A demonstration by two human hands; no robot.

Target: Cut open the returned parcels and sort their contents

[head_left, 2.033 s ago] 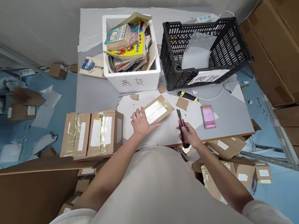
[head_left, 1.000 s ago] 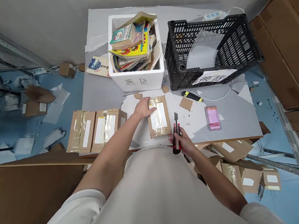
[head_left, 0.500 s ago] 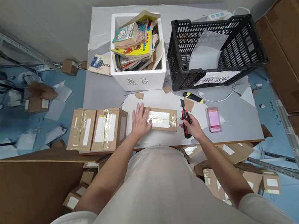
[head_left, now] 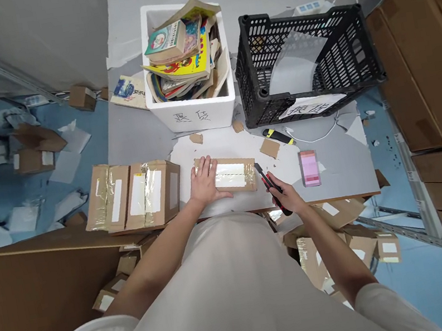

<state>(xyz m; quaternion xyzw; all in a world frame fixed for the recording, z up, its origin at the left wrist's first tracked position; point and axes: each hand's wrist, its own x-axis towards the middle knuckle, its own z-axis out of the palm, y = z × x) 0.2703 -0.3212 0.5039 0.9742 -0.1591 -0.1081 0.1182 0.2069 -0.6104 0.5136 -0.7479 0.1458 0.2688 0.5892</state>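
A taped cardboard box (head_left: 250,169) with a white label lies flat on the table before me. My left hand (head_left: 205,184) rests on its left end, fingers spread and thumb out. To the right of the box, my right hand (head_left: 283,193) is wrapped round a red and black utility knife (head_left: 266,180). The knife's blade points up and left toward the box's right end; whether it touches the cardboard I cannot tell. Two more taped boxes, a left one (head_left: 102,210) and a right one (head_left: 170,188), stand side by side at the table's left edge.
Behind stand a white foam box (head_left: 196,116) heaped with books and a black plastic crate (head_left: 254,112). A yellow and black cutter (head_left: 278,136), a cardboard scrap (head_left: 269,148) and a phone (head_left: 310,168) lie on the right. Cartons (head_left: 346,254) crowd below the table edge.
The knife in my right hand has tilted from upright to leaning left, its tip now nearer the box. My left hand stays on the box with its thumb spread wider. The view has shifted slightly.
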